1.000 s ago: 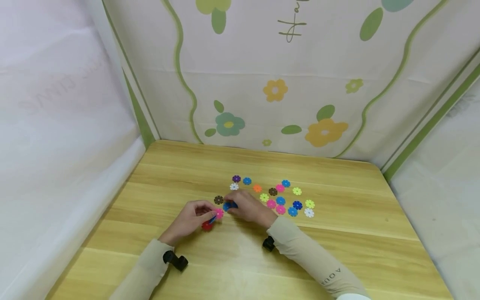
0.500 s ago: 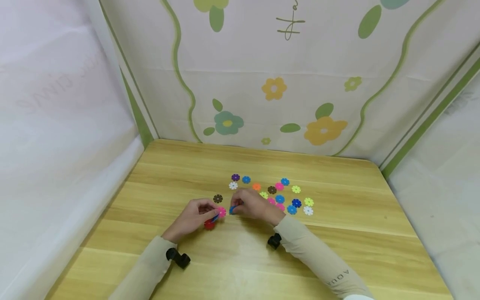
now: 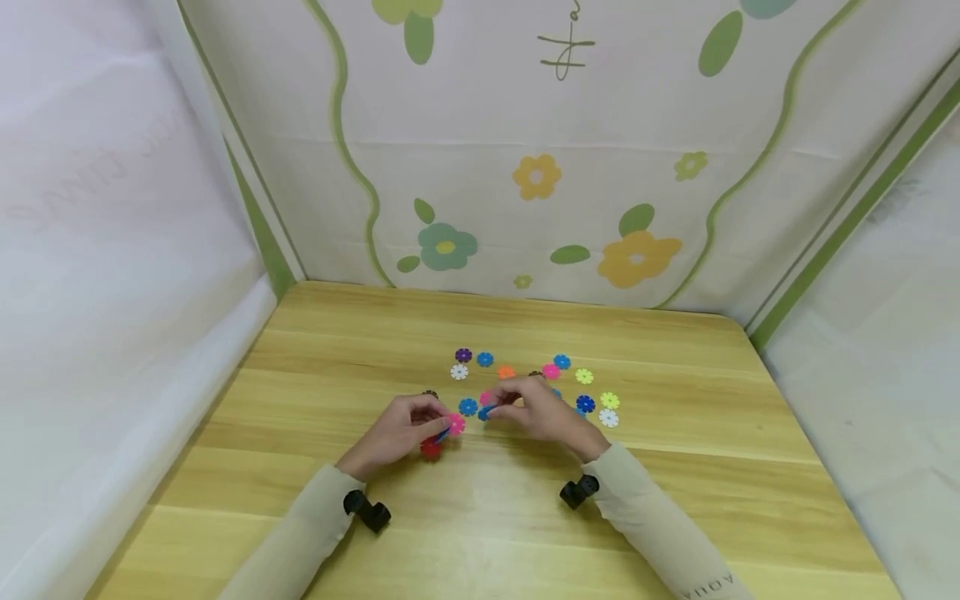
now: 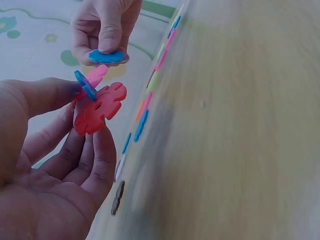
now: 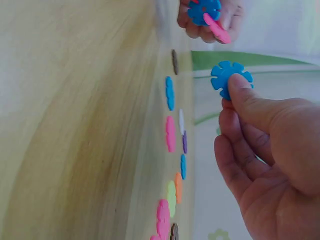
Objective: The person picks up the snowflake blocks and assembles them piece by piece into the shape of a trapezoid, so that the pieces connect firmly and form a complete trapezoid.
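**Joining discs, prob. adding one more**

L hand (image 3: 393, 433) pinches linked red disc (image 4: 111, 97), mid blue (image 4: 84, 82) & pink disc (image 5: 218, 30). R hand (image 3: 536, 408) has loose blue (image 5: 222, 75) btwn thumb & fingers, near pink disc, not touching, above desk (image 3: 480, 525). Next prob. calls for slot-to-slot alignment, then a push. Spare discs (image 3: 485, 359) mostly beyond hands.

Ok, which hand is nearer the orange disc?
The right hand: it is just on the near side of the orange disc. The left hand is farther off, to the disc's left.
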A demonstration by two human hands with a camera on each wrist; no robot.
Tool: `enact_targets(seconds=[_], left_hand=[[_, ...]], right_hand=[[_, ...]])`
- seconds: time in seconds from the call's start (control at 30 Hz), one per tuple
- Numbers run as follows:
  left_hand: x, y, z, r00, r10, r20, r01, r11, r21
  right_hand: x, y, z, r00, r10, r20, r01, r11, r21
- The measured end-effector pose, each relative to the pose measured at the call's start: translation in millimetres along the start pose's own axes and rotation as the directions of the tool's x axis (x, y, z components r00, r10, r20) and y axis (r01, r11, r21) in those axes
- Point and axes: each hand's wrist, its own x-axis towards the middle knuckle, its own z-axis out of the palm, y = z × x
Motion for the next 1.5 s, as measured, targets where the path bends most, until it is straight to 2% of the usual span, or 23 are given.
enact_targets(seconds=[0.17, 0.37, 0.53, 0.9, 1.03, 1.2, 1.4, 1.5], left_hand=[[1.2, 3.3, 4.9, 1.000, -0.001, 0.016, 0.001, 1.000, -0.017], [0.9, 2.1, 10.0, 0.999, -0.002, 0.032, 0.003, 1.000, -0.018], [0.7, 2.2, 13.2, 0.999, -0.015, 0.047, 0.017, 0.999, -0.034], [-0.4, 2.2, 15.0, 0.998, -0.002, 0.062, 0.004, 0.999, -0.042], [0.0, 2.9, 16.3, 0.998, -0.005, 0.064, 0.008, 0.999, -0.039], [1.1, 2.8, 17.7, 0.997, -0.001, 0.075, 0.005, 0.999, -0.050], [2.0, 1.7, 21.6, 0.997, 0.000, 0.074, 0.005, 0.997, -0.072], [1.9, 1.9, 24.0, 0.998, 0.000, 0.062, 0.005, 0.996, -0.090]], right_hand=[[-8.5, 0.3, 0.7, 0.994, -0.077, -0.078, 0.079, 0.997, 0.015], [-13.5, -0.3, 7.7, 0.980, -0.180, -0.088, 0.179, 0.984, -0.019], [-14.7, -1.9, 10.3, 0.973, -0.213, -0.093, 0.210, 0.977, -0.041], [-14.3, -0.2, 11.2, 0.962, -0.259, -0.083, 0.254, 0.965, -0.070], [-13.9, -1.4, 11.7, 0.956, -0.282, -0.076, 0.272, 0.955, -0.117], [-12.9, -4.4, 11.9, 0.925, -0.374, -0.064, 0.353, 0.910, -0.218], [-10.7, -6.9, 13.0, 0.850, -0.522, -0.073, 0.467, 0.811, -0.353], [-9.7, -6.9, 13.6, 0.824, -0.561, -0.074, 0.493, 0.775, -0.395]])
